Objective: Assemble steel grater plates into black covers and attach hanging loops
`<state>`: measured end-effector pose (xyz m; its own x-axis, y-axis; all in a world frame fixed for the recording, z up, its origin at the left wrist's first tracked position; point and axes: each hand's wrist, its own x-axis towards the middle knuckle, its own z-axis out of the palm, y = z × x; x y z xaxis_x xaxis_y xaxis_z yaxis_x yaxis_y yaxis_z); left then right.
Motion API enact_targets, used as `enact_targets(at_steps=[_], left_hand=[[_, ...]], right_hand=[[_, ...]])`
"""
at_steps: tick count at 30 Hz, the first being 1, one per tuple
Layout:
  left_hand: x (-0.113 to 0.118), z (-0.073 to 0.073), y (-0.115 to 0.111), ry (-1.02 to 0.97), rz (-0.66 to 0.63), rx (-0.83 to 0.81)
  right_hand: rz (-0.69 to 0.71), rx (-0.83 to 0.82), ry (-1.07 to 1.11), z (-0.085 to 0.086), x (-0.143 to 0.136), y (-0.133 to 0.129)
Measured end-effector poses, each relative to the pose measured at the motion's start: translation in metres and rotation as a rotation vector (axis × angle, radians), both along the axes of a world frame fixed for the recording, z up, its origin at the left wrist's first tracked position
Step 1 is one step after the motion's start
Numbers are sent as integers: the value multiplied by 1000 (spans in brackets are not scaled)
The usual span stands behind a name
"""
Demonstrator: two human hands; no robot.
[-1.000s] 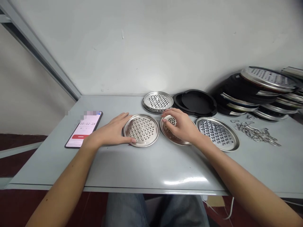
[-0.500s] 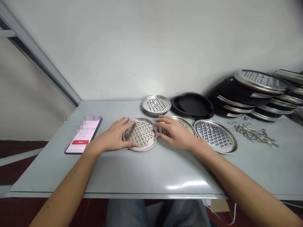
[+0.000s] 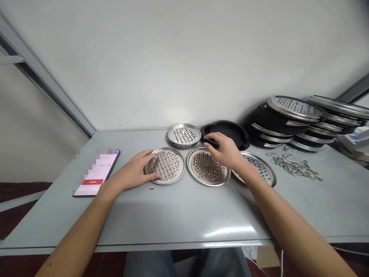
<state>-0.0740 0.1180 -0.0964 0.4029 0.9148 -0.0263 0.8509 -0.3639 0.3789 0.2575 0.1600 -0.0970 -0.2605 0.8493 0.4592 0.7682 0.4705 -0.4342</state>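
Three round metal grater plates lie in a row on the grey table. My left hand [image 3: 135, 169] rests at the rim of the left grater plate [image 3: 168, 166], thumb and fingers apart along its edge. Above the middle grater plate [image 3: 208, 169] hovers my right hand [image 3: 226, 151], fingers spread and holding nothing. The right grater plate [image 3: 261, 169] is partly covered by my right forearm. Behind the row, a small stack of grater plates [image 3: 184, 135] sits near the wall, beside black round trays [image 3: 227, 134].
A phone [image 3: 96, 173] showing a timer lies at the left. Several metal clips [image 3: 295, 167] are heaped at the right. Behind them stand tall piles of black trays and grater plates [image 3: 294, 109]. The table's front edge [image 3: 173, 247] runs above my knees.
My right hand has moved away from the left grater plate, up and to the right, uncovering the middle one. My left hand stays at its plate. The view has shifted slightly.
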Motion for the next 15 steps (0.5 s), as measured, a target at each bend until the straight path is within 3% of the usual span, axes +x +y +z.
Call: enact_targets(at_steps=[8, 15], left_hand=[[2, -4, 2, -7, 1, 20], [6, -5, 1, -9, 3, 32]], right_hand=[[196, 44, -63, -23, -16, 2], [206, 62, -134, -28, -17, 7]])
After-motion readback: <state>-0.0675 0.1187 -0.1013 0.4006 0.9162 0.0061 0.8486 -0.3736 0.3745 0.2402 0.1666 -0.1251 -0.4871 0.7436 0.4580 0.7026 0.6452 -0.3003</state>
